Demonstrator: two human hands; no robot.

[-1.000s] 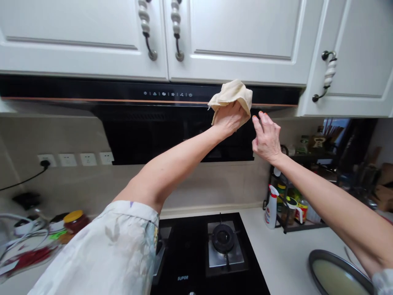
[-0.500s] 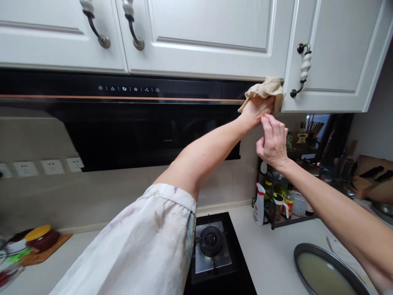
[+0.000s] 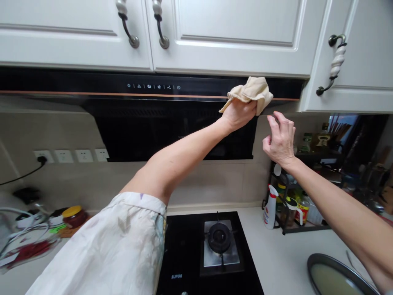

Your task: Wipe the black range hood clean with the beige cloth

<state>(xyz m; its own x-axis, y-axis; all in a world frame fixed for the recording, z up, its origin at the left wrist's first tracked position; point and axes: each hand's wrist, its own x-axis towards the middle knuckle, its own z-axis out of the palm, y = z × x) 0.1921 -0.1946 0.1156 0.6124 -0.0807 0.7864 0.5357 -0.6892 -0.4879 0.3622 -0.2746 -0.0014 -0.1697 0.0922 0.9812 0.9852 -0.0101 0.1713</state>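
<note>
My left hand point(image 3: 241, 114) is closed on a bunched beige cloth point(image 3: 253, 91) and presses it against the front strip of the black range hood point(image 3: 196, 87). The cloth covers most of my fingers. To its right, my right hand point(image 3: 281, 137) is raised in the air, fingers bent and apart, with nothing in it. It is near the hood's right end and touches neither the cloth nor the hood. A copper-coloured line and a row of touch icons run along the strip, left of the cloth.
White wall cabinets point(image 3: 239, 37) with handles hang right above the hood. Below is a black gas stove point(image 3: 184, 246). On the counter's right are a spray bottle point(image 3: 270, 207), a rack point(image 3: 303, 230) of bottles and jars, and a pan point(image 3: 310, 266) of cloudy liquid. A yellow-lidded jar point(image 3: 73, 217) stands left.
My left hand has slid the cloth leftward along the hood's strip, away from the right cabinet. My right hand is now apart from it, with its fingers more spread. The view has turned left.
</note>
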